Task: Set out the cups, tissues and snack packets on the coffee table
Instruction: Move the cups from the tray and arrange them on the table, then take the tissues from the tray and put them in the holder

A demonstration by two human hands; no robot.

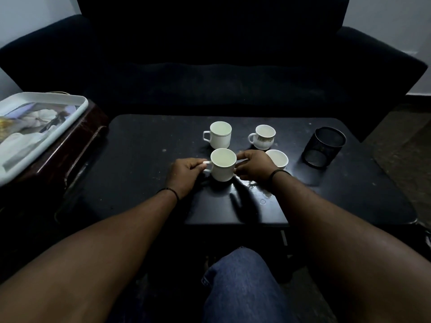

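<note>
We set a white cup (222,164) down on the dark tabletop (140,164), our left hand (184,176) pinching its handle while our right hand (253,167) steadies the opposite wall, fingers closed against it. We judge the two-handed hold is for turning the handle leftward to match its neighbours. The cup stands upright at the near-left corner of a square of four: a taller straight-sided cup (220,134) behind it, a patterned cup (263,137) at the far right, and a fourth cup (278,159) half hidden behind our right wrist. All appear empty. A black mesh holder (324,146) stands to the right, apart from the cups. Off the table's left end, a white tray (46,131) rests on a side stand and holds pale and yellow items too blurred to name; the tissues and snack packets may be among them. With the cups grouped, those seem to be what remains.
</note>
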